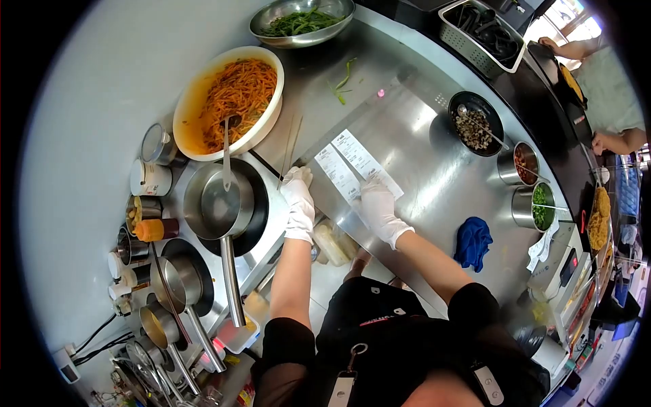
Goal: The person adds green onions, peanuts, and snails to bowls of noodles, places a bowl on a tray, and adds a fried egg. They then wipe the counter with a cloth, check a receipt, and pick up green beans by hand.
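My left hand point(298, 195), in a white glove, rests at the near edge of the steel counter with its fingers loosely bent. Beside its fingertips lie thin chopsticks point(292, 144), pointing away from me. My right hand point(380, 209), also gloved, is over the lower ends of two printed receipts point(357, 150), its fingers closed down at the paper. The receipts lie side by side and slanted on the steel counter point(424, 197). My right hand hides part of their lower ends.
Left stand a bowl of shredded carrot point(245, 87) with a spoon and a saucepan point(218, 202). Greens fill a steel bowl point(302, 24) at the back. Right are a black bowl point(477, 123), a cup of chopped scallions point(540, 207) and a blue cloth point(473, 243). Another person point(610, 88) is beyond.
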`<state>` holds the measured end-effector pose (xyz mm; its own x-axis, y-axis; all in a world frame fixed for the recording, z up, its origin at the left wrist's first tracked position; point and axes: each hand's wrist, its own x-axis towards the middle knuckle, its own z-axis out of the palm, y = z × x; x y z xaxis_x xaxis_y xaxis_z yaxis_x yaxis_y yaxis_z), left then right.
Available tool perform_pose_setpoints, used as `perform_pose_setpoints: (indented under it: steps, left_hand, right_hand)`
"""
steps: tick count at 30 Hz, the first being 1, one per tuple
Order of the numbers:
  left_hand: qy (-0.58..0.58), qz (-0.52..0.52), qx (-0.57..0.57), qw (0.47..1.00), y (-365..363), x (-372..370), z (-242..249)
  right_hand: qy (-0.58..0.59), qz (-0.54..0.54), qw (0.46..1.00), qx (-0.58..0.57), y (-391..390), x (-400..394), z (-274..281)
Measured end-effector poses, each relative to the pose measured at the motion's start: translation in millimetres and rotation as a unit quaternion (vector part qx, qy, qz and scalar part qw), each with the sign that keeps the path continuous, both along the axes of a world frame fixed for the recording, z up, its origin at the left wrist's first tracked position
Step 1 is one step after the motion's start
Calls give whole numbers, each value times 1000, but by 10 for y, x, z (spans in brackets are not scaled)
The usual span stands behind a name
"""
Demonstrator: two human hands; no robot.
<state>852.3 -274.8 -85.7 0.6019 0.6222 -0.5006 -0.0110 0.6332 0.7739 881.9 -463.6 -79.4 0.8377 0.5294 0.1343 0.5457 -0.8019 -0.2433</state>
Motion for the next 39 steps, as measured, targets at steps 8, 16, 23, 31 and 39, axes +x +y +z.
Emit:
perform_pose_setpoints:
  steps: [8,16,23,31,39]
  left_hand:
    - [209,-27,259,943,-643,-742,-337]
    - [157,-154,260,940,-1184,-823,-287]
    - [160,-113,42,980,-1345,-1179,89]
    - [94,-194,-81,973,-1478,-1339,330]
    - [-48,-302,-214,928,-1569,-1550,-202]
  right_hand:
    - [40,-175,981,-67,-239,419,136]
    - [333,-253,902,109,-341,347,341]
    - [612,-215,667,366,-382,-168,507]
    - [387,-268,845,251,-386,-661,145]
    - [544,-304,691,367,-1035,-752,518]
